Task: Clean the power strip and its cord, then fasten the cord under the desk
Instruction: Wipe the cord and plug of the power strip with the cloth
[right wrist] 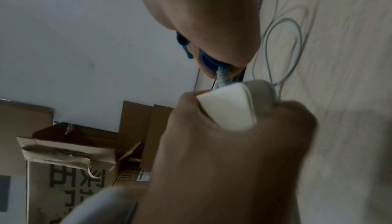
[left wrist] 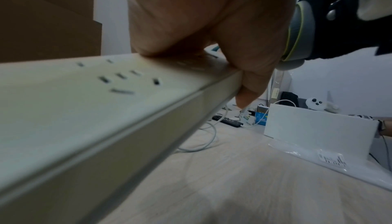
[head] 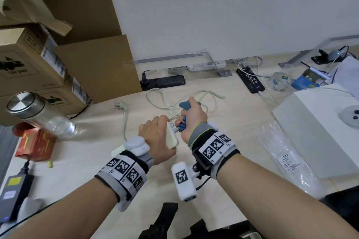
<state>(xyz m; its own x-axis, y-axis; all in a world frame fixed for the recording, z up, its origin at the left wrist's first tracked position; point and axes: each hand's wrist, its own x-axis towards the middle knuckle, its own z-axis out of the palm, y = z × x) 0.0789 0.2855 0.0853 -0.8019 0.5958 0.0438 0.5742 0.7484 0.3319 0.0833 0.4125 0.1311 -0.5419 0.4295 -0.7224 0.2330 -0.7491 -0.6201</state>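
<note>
My left hand [head: 157,137] grips a yellowed white power strip [head: 172,137] and holds it above the desk; its socket face [left wrist: 84,90] fills the left wrist view. My right hand [head: 192,118] is curled around a blue cloth [head: 184,105] wrapped on the cord right where the cord leaves the strip's end [right wrist: 222,78]. The rest of the pale cord [head: 161,99] lies in loops on the desk, and its plug [head: 120,105] rests further left. In the right wrist view the strip's end [right wrist: 229,108] sits in my left hand [right wrist: 233,160].
Cardboard boxes [head: 38,68] stack at the left, with a steel-capped bottle [head: 38,114] lying beside them. A black power strip [head: 165,81] and a white one [head: 206,65] lie by the wall. A white box [head: 318,134] and a plastic bag [head: 287,157] occupy the right.
</note>
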